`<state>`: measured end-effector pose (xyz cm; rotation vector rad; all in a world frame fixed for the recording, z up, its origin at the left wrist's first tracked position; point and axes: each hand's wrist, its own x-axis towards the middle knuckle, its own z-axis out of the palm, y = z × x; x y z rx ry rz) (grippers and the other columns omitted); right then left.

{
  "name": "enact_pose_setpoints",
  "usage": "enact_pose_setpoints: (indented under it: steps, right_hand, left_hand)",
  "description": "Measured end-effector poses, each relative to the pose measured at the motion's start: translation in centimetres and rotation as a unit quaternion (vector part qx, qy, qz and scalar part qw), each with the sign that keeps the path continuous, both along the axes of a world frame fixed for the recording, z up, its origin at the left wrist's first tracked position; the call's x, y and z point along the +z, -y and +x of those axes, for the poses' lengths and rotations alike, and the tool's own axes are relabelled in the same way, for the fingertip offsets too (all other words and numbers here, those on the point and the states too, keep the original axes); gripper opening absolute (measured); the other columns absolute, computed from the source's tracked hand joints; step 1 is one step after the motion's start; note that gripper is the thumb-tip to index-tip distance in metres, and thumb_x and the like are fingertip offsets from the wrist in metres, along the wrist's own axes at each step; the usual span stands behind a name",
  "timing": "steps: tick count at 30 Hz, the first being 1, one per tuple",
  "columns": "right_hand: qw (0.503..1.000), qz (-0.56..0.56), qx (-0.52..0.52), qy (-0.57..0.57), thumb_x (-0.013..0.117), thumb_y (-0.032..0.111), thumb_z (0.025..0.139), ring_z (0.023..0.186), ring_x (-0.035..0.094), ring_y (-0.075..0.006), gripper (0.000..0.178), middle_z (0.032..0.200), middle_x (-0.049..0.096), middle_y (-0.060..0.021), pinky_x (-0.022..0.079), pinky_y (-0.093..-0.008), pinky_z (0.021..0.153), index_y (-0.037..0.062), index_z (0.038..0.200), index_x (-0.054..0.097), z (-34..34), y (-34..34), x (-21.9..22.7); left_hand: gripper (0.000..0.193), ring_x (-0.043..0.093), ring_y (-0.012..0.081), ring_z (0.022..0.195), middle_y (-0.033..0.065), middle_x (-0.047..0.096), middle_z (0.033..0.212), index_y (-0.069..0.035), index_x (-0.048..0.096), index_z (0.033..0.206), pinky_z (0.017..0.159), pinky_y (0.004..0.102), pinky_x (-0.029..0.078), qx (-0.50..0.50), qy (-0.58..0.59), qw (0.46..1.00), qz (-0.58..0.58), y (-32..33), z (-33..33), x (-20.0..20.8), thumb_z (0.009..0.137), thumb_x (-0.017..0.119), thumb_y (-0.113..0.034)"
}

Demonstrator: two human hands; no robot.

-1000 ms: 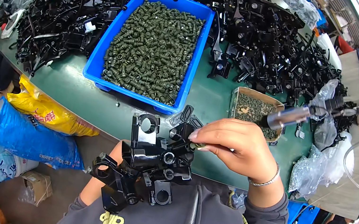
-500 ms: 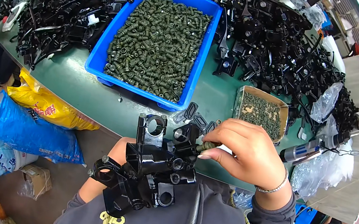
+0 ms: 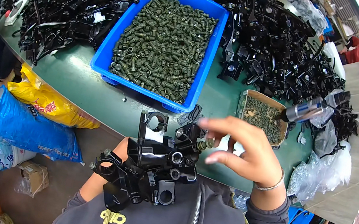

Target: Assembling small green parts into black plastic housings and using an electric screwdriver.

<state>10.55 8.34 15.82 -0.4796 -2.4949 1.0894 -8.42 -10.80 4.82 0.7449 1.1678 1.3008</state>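
Observation:
Several black metal clamp brackets (image 3: 152, 160) are bunched together in front of my chest, above the table's near edge. Behind them is my left hand (image 3: 122, 148), its fingers hidden; the bunch is held up by it. A ribbed olive-green threaded fitting (image 3: 205, 144) sticks out of the bracket at the bunch's right side. Just right of that fitting, my right hand (image 3: 249, 153) has its thumb and fingers spread apart and holds nothing. Many similar fittings (image 3: 162, 46) fill a blue tub (image 3: 102, 62) beyond the brackets.
An open box (image 3: 241, 104) of small greenish screws stands right of the tub, with a hanging power screwdriver (image 3: 302, 111) over its edge. Heaps of black bracket parts (image 3: 277, 47) line the table's far side. Blue sacks (image 3: 32, 127) and a yellow sack (image 3: 49, 101) lie at left.
My right hand has let go of the fitting, and its fingers have spread. The power screwdriver has swung up and left to the screw box. The brackets stay nearly in place.

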Motion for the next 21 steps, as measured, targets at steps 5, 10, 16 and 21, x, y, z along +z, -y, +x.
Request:
enact_pose_setpoints:
  steps: [5, 10, 16, 21]
  right_hand:
    - [0.991, 0.125, 0.032, 0.038, 0.07, 0.024, 0.088, 0.059, 0.058, -0.0268, 0.024, 0.066, 0.058, -0.0092, 0.045, -0.034, 0.057, 0.0036, 0.076, 0.064, -1.3, -0.2, 0.6]
    - [0.981, 0.092, 0.092, 0.144, 0.069, 0.025, 0.091, 0.061, 0.06, -0.0229, 0.025, 0.064, 0.059, -0.0095, 0.045, -0.0342, 0.056, 0.0036, 0.077, 0.067, -5.3, -3.3, 0.0]
    - [0.98, 0.152, -0.128, 0.027, 0.068, 0.015, 0.089, 0.078, 0.064, -0.0257, 0.016, 0.083, 0.066, -0.0133, 0.052, -0.0375, 0.076, 0.0011, 0.098, 0.068, -15.7, -14.6, -6.5]
    - [0.976, 0.195, -0.069, 0.061, 0.072, 0.011, 0.083, 0.087, 0.067, -0.0302, 0.02, 0.088, 0.067, -0.0155, 0.053, -0.0407, 0.08, 0.0018, 0.099, 0.067, -20.5, -18.0, -9.8]
  left_hand:
    - [0.029, 0.066, 0.0101, 0.086, 0.0039, 0.072, 0.1, 0.001, 0.068, 0.113, 0.078, 0.0256, 0.055, -0.023, 0.215, 0.976, 0.007, 0.4, -0.9, -2.4, 0.084, 0.071, -0.005]
    - [0.032, 0.066, 0.0156, 0.094, 0.0057, 0.069, 0.105, -0.001, 0.064, 0.115, 0.085, 0.0307, 0.054, -0.017, 0.041, 0.998, -0.041, 1.9, -1.8, -2.9, 0.084, 0.069, -0.004]
    - [0.057, 0.066, 0.0255, 0.102, 0.0112, 0.066, 0.108, -0.004, 0.052, 0.13, 0.087, 0.0373, 0.055, 0.046, -0.169, 0.984, 0.031, 5.6, -3.9, -9.1, 0.08, 0.076, -0.014]
    - [0.037, 0.066, 0.0219, 0.099, 0.0116, 0.067, 0.112, -0.005, 0.063, 0.117, 0.088, 0.0371, 0.053, 0.033, -0.524, 0.847, 0.08, 6.1, -5.6, -7.0, 0.082, 0.07, -0.013]
